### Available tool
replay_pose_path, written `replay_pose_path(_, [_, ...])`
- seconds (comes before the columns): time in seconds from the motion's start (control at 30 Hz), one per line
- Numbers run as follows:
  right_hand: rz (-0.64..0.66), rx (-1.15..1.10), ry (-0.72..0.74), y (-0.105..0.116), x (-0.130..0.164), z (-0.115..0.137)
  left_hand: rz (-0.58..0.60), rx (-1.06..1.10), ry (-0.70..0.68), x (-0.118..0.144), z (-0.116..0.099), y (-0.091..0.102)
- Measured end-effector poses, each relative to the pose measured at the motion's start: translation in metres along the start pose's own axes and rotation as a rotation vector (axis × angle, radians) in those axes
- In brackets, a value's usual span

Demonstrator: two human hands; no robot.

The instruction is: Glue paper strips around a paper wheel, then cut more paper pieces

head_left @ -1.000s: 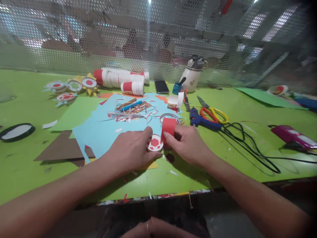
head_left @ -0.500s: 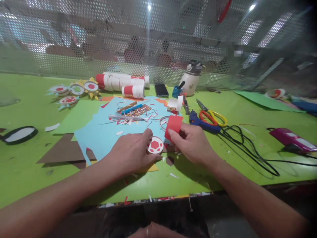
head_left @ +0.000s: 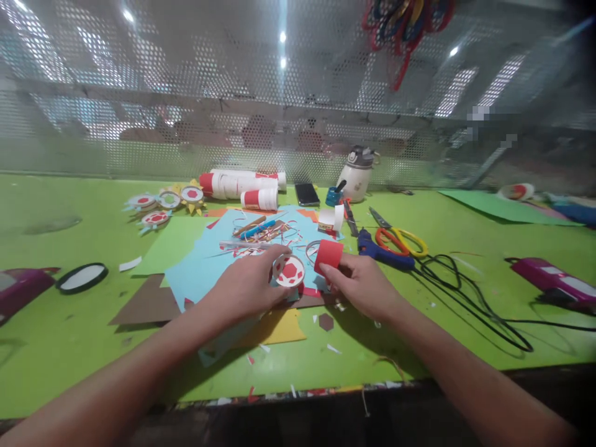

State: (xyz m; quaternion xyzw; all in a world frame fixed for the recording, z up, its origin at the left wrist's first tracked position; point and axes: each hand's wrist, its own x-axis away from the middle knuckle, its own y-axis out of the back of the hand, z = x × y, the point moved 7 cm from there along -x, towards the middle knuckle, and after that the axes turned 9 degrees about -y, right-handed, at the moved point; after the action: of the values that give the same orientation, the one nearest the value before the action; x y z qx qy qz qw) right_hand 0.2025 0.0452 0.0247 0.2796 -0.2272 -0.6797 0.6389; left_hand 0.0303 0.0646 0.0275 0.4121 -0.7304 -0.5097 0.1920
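Between the thumb and fingers of my left hand is a round white disc with red paper shapes, its face tilted toward me. My right hand pinches a small piece of red paper just right of the disc; the two are apart. A thin pale ring lies partly behind the red paper. Light blue paper spreads under and beyond my hands. On it lie a blue pen and thin paper scraps. A dark brown hexagon rests on the table below my right hand.
Right of my hands are a blue glue gun with its black cord and scissors. Stacked paper cups, a phone and a bottle stand behind. Decorated discs sit at left, near a black-rimmed oval.
My left hand has raised the disc off the table and tilted it up. The red paper stays in my right hand. The camera view has shifted, with the table lower in it.
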Motion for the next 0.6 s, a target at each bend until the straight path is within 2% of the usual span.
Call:
replay_pose_path(0.3, [0.036,-0.070,-0.076,0.006,0.000,-0.005,0.215,0.057,-0.010,-0.004,0.013,-0.016])
replay_pose_path(0.6, [0.053,-0.138,-0.089,0.006,0.003,-0.006,0.206,0.031,-0.016,-0.005,0.013,-0.018])
